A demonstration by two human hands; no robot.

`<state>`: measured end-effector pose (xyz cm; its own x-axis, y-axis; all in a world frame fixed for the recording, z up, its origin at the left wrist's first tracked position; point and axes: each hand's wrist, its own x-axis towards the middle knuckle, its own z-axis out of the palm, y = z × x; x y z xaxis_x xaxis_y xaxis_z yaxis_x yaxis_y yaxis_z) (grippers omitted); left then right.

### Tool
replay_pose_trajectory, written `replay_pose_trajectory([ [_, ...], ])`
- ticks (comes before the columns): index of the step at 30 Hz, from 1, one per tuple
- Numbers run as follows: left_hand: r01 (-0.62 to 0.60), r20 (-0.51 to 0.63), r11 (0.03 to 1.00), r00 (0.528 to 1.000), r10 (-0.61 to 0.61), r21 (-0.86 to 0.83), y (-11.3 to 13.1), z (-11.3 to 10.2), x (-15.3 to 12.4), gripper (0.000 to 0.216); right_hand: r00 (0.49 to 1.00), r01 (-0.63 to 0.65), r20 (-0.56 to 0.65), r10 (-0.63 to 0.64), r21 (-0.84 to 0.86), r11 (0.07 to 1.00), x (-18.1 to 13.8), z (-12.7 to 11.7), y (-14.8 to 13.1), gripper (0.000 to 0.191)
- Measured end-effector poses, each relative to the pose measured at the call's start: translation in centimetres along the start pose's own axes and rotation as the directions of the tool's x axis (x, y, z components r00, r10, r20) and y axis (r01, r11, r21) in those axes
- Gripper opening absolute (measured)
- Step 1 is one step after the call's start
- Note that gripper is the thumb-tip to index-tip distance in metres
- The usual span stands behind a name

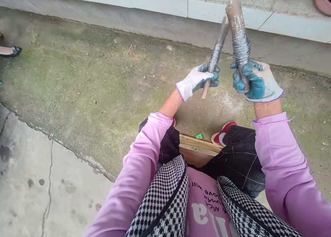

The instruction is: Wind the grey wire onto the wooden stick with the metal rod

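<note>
Both my hands wear white gloves with teal palms. My left hand [207, 77] is closed around the lower part of a thin wooden stick [219, 40], which has silvery wire [216, 56] wound about its middle. A thicker wooden stick [236, 14] stands tilted in my right hand [254, 79], fingers wrapped round its lower end. A fatter coil of thin wire [241, 48] covers this stick just above the glove. Between the two sticks runs a fine strand of wire [226, 58]. The upper ends of the sticks come close together; whether they touch I cannot tell.
A raised ledge with pale tiles [160, 4] runs along the far side, with shoes [323, 0] at its right. Below me is a low wooden seat [193, 155]. A green wrapper [199, 136] lies on the mossy ground. Another person's foot [10, 51] shows far left.
</note>
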<state>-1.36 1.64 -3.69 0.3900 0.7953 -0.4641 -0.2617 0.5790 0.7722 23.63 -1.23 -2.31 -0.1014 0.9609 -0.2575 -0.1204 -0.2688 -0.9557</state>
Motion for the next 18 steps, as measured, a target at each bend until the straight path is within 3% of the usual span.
replay_pose_trajectory([
  [5, -0.012, -0.204, 0.995, 0.979, -0.007, -0.095, 0.4, 0.9, -0.1, 0.048, 1.0, -0.001, -0.023, 0.003, 0.085, 0.996, 1.4, 0.1, 0.9, 0.056],
  [10, -0.117, -0.261, 0.978, 0.963, 0.07, -0.171, 1.3, 1.4, -1.0, 0.027, 0.997, 0.048, -0.062, -0.04, 0.118, 0.992, 1.4, 1.6, 0.6, 0.052],
  [13, -0.098, -0.32, 0.962, 0.947, 0.012, -0.254, 2.2, 0.8, -1.1, 0.031, 0.994, 0.082, -0.087, -0.072, 0.114, 0.99, 0.8, 2.1, 0.2, 0.054],
  [15, -0.078, -0.31, 0.954, 0.951, -0.017, -0.29, 2.7, 0.2, -1.1, 0.032, 0.992, 0.099, -0.088, -0.088, 0.12, 0.988, 0.5, 2.1, 0.0, 0.052],
  [18, -0.093, -0.175, 0.944, 0.984, 0.038, -0.316, 3.1, -0.5, -1.6, 0.014, 0.99, 0.112, -0.098, -0.098, 0.152, 0.982, 0.4, 1.6, 0.0, 0.052],
])
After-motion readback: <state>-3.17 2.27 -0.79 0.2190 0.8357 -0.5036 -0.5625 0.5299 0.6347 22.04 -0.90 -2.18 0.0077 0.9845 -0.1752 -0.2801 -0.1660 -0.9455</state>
